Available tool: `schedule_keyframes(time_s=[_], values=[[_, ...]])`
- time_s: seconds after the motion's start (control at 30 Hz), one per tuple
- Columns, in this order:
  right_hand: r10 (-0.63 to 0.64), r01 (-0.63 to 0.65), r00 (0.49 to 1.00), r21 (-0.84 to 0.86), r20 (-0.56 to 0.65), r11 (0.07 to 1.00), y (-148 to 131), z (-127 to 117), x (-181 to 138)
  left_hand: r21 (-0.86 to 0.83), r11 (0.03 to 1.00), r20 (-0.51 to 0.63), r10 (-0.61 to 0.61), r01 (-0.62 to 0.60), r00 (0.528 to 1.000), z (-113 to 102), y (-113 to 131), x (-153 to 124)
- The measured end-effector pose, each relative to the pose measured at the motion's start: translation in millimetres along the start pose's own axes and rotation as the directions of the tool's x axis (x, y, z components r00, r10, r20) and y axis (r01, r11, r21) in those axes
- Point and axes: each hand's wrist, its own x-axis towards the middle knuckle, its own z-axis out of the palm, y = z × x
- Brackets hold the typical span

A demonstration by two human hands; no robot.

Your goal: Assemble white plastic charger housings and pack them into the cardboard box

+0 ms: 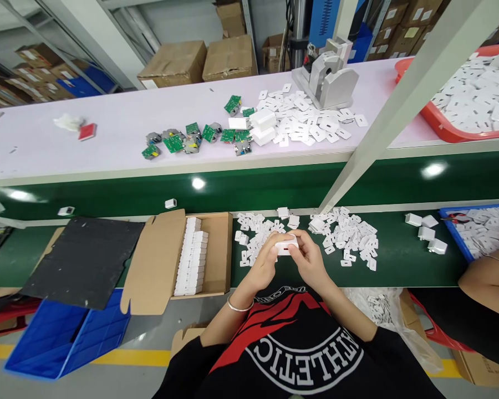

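Note:
A small white plastic charger housing (286, 247) is held between both hands over the near edge of the green bench. My left hand (266, 258) closes on its left side, a bracelet on that wrist. Fingers and thumb of my right hand (309, 256) grip its right side. A dark slot shows on the side facing me. White plastic plates (255, 230) lie loose by my left hand, and a larger pile of white plates (353, 235) spreads beyond my right hand. Left of me, an open cardboard box (217, 255) holds a stack of white housings (193, 257).
Green circuit boards (174, 143) and more white plates (303, 116) lie on the raised shelf beside a metal fixture (330, 77). A slanted white post (370, 136) crosses at right. A co-worker's arm (488, 271) reaches toward a blue tray (461, 238). Black sheet (83, 255) lies left.

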Motion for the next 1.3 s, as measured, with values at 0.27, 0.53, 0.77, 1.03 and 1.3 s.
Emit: schedule_keyframes(time_s=[0.27,0.53,0.77,1.03,1.3], values=[[-0.005,0.004,0.998,0.004,0.067,1.0,-2.8,10.0,-4.9,0.069,0.997,-0.115,0.051,-0.043,0.992,-4.3,-2.6,-9.5],[0.079,-0.082,0.996,0.069,0.053,0.994,5.8,26.3,0.7,0.008,0.999,-0.059,-0.051,0.051,0.997,-17.2,-0.7,-21.9],[0.092,-0.103,0.979,0.048,0.182,0.994,9.2,36.8,5.3,-0.066,0.996,-0.123,-0.075,0.067,0.99,-28.3,-8.1,-33.4],[0.054,-0.091,0.951,0.107,0.305,0.99,19.8,54.6,8.3,-0.006,0.999,-0.138,-0.053,0.052,0.989,-50.4,-15.2,-46.7],[0.118,-0.14,0.899,0.023,0.422,0.99,30.3,61.3,23.8,0.13,0.981,-0.122,-0.126,0.141,0.985,-74.1,-28.7,-53.5]])
